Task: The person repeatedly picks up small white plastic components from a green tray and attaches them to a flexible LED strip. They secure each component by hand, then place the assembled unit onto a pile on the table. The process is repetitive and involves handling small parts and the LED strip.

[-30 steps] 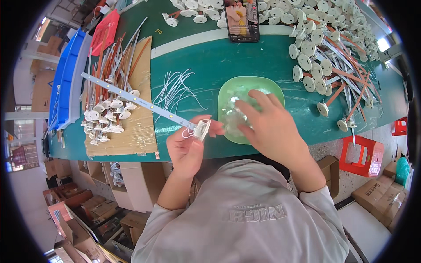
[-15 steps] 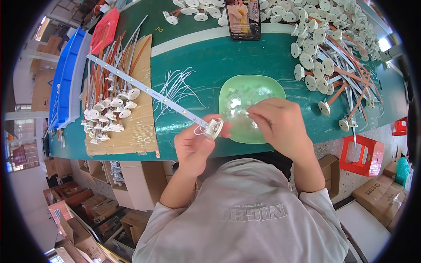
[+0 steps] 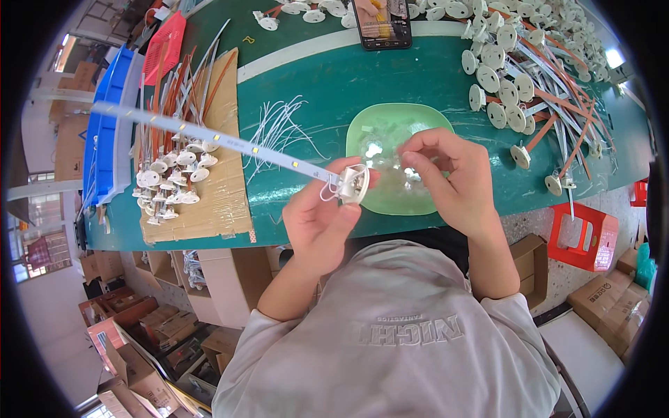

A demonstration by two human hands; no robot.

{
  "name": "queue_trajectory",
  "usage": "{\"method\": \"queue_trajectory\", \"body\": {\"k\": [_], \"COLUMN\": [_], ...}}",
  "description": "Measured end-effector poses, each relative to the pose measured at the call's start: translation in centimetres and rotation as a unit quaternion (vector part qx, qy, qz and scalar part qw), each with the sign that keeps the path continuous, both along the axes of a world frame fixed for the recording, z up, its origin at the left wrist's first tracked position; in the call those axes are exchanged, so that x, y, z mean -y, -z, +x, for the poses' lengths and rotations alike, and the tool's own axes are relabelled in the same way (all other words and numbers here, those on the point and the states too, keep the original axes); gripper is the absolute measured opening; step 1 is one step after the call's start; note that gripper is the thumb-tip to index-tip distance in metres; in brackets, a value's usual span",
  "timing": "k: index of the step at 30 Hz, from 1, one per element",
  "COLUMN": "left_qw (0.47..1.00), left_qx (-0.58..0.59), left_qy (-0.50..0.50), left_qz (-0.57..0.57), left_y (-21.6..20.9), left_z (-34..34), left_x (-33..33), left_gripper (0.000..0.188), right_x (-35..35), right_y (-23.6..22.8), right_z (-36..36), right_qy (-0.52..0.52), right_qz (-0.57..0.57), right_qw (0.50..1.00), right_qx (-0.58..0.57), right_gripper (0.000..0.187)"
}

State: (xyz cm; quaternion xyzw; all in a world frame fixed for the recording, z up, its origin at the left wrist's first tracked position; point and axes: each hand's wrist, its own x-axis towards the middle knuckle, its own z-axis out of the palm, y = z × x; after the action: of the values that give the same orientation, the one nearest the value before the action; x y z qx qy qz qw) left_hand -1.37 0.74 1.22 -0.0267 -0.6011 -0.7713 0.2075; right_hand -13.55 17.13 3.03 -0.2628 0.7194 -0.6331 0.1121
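Note:
My left hand (image 3: 320,230) grips a round white lamp base (image 3: 355,185) between thumb and fingers. From that base an LED light bar (image 3: 275,159), white with small yellow chips, slants up to the left; its far end is blurred. A thin white wire (image 3: 327,189) loops beside the base. Over the right part of a light green bowl (image 3: 360,127) hovers my right hand (image 3: 456,177), thumb and forefinger brought close in a pinch. Anything between those fingertips is too small to make out. Small clear shiny pieces (image 3: 376,166) lie in the bowl.
Loose white wires (image 3: 275,132) lie left of the bowl. Lamp bases with strips (image 3: 167,174) rest on cardboard (image 3: 226,139), near a blue tray (image 3: 103,139) and red basket (image 3: 164,49). More lamp bases (image 3: 495,76) heap at the right. A phone (image 3: 383,31) stands at the back.
The LED bar has swung, its far end lower and further left. My left hand has shifted slightly right and up with the base. My right hand has lifted a little, its fingertips slightly further apart.

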Motion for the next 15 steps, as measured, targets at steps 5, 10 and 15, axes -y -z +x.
{"method": "queue_trajectory", "body": {"k": [5, 10, 15], "left_qw": [1.000, 0.994, 0.978], "left_qx": [-0.026, -0.037, -0.028], "left_qy": [0.013, 0.026, 0.010], "left_qz": [0.008, 0.104, 0.207], "left_y": [-1.1, -1.2, -1.3], "left_z": [-0.7, -1.0, -0.9], "left_x": [-1.3, -3.5, -3.9], "left_gripper": [0.044, 0.055, 0.064], "right_x": [0.0, 0.8, 0.6], "right_y": [0.5, -0.3, -0.2], "right_z": [0.5, 2.6, 3.3], "right_qy": [0.002, -0.025, 0.032], "right_qz": [-0.079, -0.224, -0.045], "right_qw": [0.996, 0.923, 0.968], "right_qx": [0.037, 0.312, -0.246], "right_gripper": [0.006, 0.009, 0.012]}}
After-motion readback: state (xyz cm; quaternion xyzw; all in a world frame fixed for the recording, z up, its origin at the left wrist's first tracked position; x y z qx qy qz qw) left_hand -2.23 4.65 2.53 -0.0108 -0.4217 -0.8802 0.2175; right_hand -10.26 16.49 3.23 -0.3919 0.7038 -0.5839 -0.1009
